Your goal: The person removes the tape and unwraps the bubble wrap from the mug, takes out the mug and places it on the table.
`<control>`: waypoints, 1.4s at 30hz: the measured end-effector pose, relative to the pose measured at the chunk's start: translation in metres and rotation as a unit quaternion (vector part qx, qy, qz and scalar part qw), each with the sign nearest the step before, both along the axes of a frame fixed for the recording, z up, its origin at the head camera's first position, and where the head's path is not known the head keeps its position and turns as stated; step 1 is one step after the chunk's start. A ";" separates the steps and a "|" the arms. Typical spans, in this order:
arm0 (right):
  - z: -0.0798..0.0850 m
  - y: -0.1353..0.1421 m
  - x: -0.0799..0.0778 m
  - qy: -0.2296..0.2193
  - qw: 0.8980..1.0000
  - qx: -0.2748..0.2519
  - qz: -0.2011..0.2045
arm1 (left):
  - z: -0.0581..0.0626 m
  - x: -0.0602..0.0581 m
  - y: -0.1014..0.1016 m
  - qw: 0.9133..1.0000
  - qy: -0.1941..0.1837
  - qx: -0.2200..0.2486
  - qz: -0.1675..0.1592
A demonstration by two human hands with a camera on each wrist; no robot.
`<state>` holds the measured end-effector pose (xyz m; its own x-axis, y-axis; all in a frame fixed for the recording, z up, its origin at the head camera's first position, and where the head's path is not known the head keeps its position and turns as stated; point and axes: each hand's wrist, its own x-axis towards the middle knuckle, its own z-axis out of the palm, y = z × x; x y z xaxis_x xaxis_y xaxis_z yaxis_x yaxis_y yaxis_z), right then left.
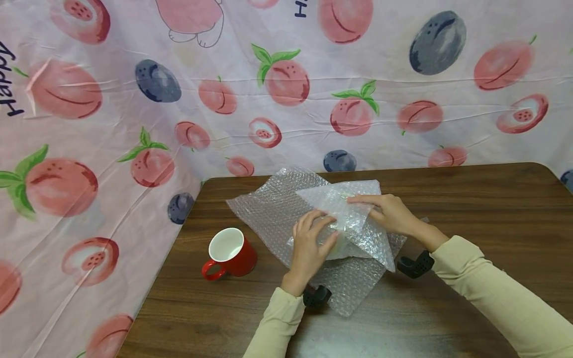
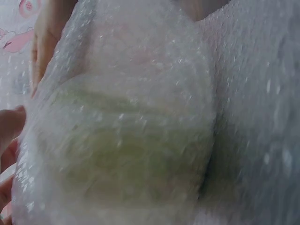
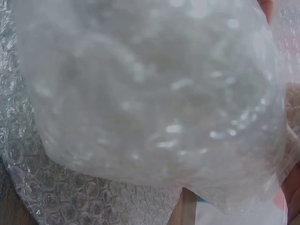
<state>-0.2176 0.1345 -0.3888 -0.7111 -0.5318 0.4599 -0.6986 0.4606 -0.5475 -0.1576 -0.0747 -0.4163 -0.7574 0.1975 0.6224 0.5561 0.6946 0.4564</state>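
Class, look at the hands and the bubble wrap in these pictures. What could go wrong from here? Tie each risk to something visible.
No tape is visible on the bubble wrap, so its folds might spring open if the left hand or right hand lets go. The greenish thing, blurred beneath the wrap, could slip out if tilted. The red mug stands left of the wrap, so a stray sideways movement might knock it.

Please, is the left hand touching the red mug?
Apart. The head view shows it: the left hand is over the bubble wrap, and brown tabletop shows between this hand and the red mug.
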 end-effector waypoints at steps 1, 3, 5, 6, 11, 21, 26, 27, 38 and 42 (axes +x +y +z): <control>0.001 0.000 0.000 -0.007 1.000 0.000 -0.002 | -0.001 0.000 0.001 1.000 0.004 0.008 0.005; 0.002 0.000 0.000 -0.023 1.000 0.000 -0.005 | -0.003 -0.001 0.004 1.000 0.011 0.024 0.015; 0.003 0.000 0.000 -0.036 0.999 -0.002 -0.006 | -0.004 -0.002 0.006 0.999 0.015 0.037 0.025; 0.004 0.000 0.000 -0.042 0.999 -0.003 -0.006 | -0.005 -0.002 0.007 0.999 0.017 0.041 0.030; 0.006 0.000 0.000 -0.078 0.997 -0.014 0.002 | -0.006 -0.004 0.010 0.997 0.022 0.054 0.049; 0.009 0.001 -0.004 -0.144 0.988 -0.046 0.017 | -0.008 -0.004 0.011 0.994 0.011 0.092 0.049; 0.010 0.002 -0.004 -0.174 0.983 -0.052 0.025 | -0.009 -0.005 0.011 0.994 0.000 0.102 0.038; 0.010 0.002 -0.005 -0.176 0.983 -0.053 0.027 | -0.009 -0.005 0.011 0.994 -0.004 0.103 0.036; 0.010 0.005 -0.011 -0.243 0.965 -0.092 0.015 | -0.009 -0.006 0.010 0.995 -0.006 0.093 0.032; 0.011 0.003 -0.012 -0.247 0.962 -0.113 -0.014 | -0.010 -0.006 0.008 0.995 -0.001 0.091 0.033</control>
<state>-0.2292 0.1378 -0.3774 -0.8854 -0.4348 0.1644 -0.3169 0.3059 -0.8978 -0.1632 -0.0663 -0.4263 -0.7665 0.0316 0.6414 0.5109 0.6352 0.5793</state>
